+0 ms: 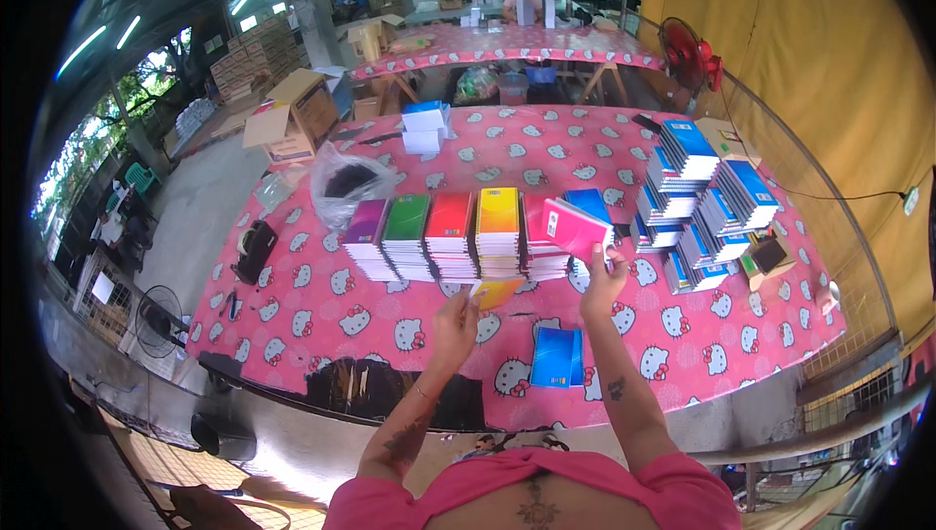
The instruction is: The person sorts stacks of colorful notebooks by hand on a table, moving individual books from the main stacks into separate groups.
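Observation:
My left hand (456, 323) is closed on a yellow notebook (498, 293), held low in front of the stacks. My right hand (605, 283) grips a pink notebook (577, 229), tilted over the right end of the row. Side by side stand stacks of purple notebooks (366, 222), green notebooks (407, 218), red notebooks (450, 216) and yellow notebooks (498, 211). The pink stack (546, 262) is partly hidden by the raised pink notebook, with a blue notebook (586, 202) behind it. Between my forearms, blue notebooks (556, 357) lie near the table's front edge.
Tall piles of blue notebooks (688, 208) stand on the right of the pink patterned table (390, 354). A clear plastic bag (353, 179) and a tape dispenser (255, 251) sit at left. Farther back are more notebooks (425, 128), an open carton (292, 116), a red fan (690, 54) and another person (524, 1).

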Demonstrator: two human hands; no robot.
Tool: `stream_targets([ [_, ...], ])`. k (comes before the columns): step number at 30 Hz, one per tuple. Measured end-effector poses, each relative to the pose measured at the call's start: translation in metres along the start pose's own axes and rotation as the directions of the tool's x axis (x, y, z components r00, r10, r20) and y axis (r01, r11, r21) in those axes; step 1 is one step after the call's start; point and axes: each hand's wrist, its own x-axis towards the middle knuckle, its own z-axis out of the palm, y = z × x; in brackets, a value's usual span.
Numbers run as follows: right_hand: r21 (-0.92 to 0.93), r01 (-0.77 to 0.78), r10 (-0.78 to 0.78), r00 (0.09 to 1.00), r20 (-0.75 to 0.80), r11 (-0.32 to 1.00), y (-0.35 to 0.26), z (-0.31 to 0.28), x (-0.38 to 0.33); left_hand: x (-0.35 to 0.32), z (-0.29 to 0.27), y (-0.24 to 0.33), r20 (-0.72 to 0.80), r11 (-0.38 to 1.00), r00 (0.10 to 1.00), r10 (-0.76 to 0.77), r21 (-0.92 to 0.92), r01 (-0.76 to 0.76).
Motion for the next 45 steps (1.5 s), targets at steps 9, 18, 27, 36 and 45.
stream_targets([
  [9,-0.275,0.861,0.004,0.303,0.953,0.428,-0.060,-0.139,-0.105,-0.030,0.012,0.010,0.150,0.865,0.868,0.474,0.105,-0.491],
  [18,-0.723,0.180,0.107,0.937,0.332,0.667,-0.044,-0.163,-0.122,-0.002,0.053,0.034,0.869,0.716,0.490,-0.060,0.380,-0.586],
  [27,-0.579,0.122,0.337,0.710,0.619,0.806,-0.029,-0.047,-0.175,0.113,-0.038,-0.063,0.345,0.558,0.844,0.410,0.637,-0.532],
  [36,-0.439,-0.010,0.120,0.967,0.224,0.898,-0.074,-0.045,-0.158,0.086,-0.050,-0.018,0.299,0.807,0.833,0.465,0.245,-0.538],
  [45,-0.900,0.354,0.138,0.908,0.396,0.253,-0.003,-0.148,-0.112,0.062,-0.042,-0.001,0.119,0.720,0.771,0.625,0.292,-0.629],
])
